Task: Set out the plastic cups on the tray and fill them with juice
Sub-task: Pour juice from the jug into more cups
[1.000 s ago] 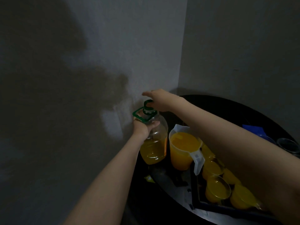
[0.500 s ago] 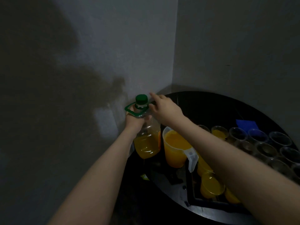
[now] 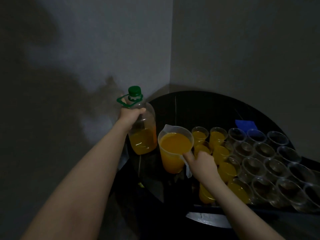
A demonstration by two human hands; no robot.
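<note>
Orange juice, head view. Bottle, centre frame, green cap on: left hand wraps its shoulder, likely setting it aside. Jug, full, right of bottle: right hand curls round the handle, probably ready to pour. Cups on tray, lower right: near-left ones filled, the rest unfilled

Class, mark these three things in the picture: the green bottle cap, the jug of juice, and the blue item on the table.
green bottle cap [image 3: 134, 91], head view, on the cap's ribbed side.
jug of juice [image 3: 170, 160], head view, on its front wall.
blue item [image 3: 245, 124], head view, on its flat top.
</note>
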